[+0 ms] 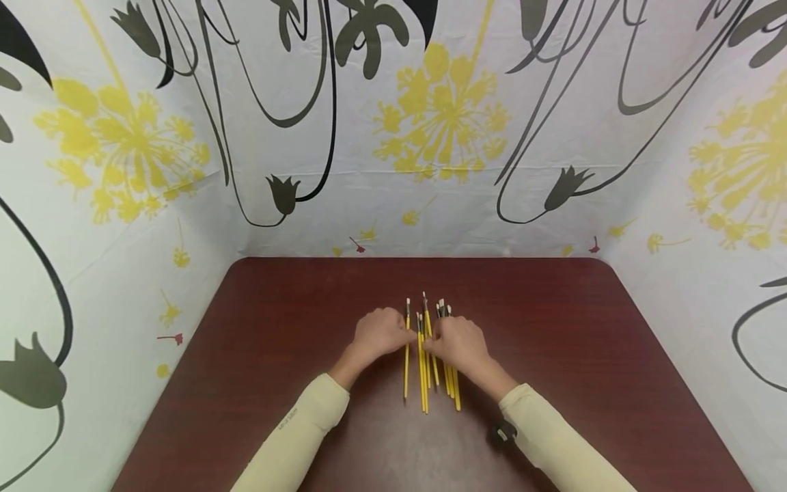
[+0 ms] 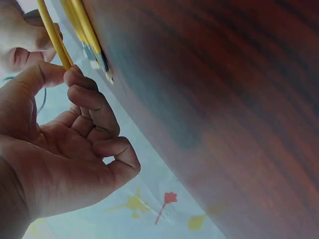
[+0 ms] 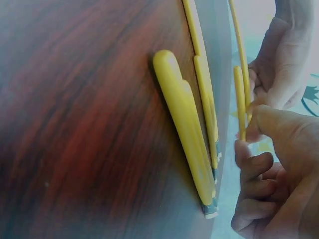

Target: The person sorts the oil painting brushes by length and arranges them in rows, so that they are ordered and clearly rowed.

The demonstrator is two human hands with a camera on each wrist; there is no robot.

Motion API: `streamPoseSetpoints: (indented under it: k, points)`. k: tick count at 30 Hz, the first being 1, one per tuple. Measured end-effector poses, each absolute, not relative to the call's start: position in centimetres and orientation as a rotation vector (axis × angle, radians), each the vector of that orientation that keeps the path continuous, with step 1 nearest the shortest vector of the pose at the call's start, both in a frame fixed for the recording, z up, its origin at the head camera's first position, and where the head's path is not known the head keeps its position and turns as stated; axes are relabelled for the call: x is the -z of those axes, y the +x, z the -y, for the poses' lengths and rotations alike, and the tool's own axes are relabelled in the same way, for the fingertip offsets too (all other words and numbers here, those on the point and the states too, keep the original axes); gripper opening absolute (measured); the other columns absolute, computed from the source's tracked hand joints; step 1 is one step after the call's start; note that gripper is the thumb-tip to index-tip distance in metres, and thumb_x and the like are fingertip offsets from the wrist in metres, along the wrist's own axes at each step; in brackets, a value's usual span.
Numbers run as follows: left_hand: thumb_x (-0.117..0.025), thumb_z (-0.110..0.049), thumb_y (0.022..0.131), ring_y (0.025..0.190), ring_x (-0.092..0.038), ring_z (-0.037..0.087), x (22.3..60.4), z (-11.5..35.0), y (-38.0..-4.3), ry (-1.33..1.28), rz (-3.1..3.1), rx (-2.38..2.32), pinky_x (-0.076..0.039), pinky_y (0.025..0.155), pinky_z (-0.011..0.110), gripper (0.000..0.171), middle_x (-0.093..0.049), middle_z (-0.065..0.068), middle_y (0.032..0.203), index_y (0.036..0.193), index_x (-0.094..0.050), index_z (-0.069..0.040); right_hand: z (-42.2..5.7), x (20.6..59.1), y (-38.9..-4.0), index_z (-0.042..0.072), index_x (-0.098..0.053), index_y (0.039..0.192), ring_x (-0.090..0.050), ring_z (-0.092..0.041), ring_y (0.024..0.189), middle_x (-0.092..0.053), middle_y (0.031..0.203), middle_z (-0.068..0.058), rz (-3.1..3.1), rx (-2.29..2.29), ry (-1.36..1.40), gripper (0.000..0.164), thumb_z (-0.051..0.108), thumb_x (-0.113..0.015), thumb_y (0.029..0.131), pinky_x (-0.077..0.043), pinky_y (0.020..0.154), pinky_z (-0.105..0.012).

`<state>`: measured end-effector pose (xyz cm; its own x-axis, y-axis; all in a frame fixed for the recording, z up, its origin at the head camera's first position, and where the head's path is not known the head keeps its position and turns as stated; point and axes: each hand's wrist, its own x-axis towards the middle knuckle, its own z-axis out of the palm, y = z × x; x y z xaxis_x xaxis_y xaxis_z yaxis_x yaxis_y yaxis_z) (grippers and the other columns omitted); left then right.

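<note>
Several paintbrushes with yellow handles and pale bristle tips lie side by side mid-table, bristles toward the far edge. My left hand is at the left of the group. Its thumb and forefinger pinch a yellow paintbrush handle in the left wrist view, other fingers loosely curled. From the right, my right hand reaches over the group and covers part of several brushes. In the right wrist view its thumb and forefinger pinch a thin yellow paintbrush. Thicker brushes lie on the table beside that hand.
The dark red-brown table has rounded far corners. White cloth printed with yellow and grey flowers hangs behind and along both sides. A small black device is at the right sleeve.
</note>
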<state>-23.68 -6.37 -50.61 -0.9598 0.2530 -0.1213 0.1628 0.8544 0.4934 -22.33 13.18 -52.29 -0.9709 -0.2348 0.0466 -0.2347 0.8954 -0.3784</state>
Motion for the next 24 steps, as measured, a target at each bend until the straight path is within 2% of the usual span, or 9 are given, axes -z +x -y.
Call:
streamPoseSetpoints:
  k: [13,24]
  points:
    - [-0.071,-0.032,0.092,0.049,-0.027,0.01,50.0,8.3,-26.7,0.282,-2.753,-1.036,-0.024,0.05,0.028,0.046,-0.03,-0.009,0.052,0.058,-0.042,-0.02,-11.5,52.1,-24.5,0.021,-0.051,0.057,-0.032,-0.01,0.045,-0.04,0.05,0.009,-3.122,0.676,-0.311,0.044,0.035,-0.078,0.089,-0.022,0.044,-0.027]
    - [-0.07,-0.032,0.096,0.052,-0.03,0.013,49.8,9.1,-30.3,0.228,-2.756,-1.038,-0.031,0.055,0.03,0.043,-0.033,-0.006,0.055,0.063,-0.046,-0.018,-9.1,52.0,-27.3,0.023,-0.04,0.051,-0.026,-0.01,0.042,-0.028,0.046,0.009,-3.157,0.615,-0.277,0.054,0.033,-0.072,0.093,-0.019,0.043,-0.028]
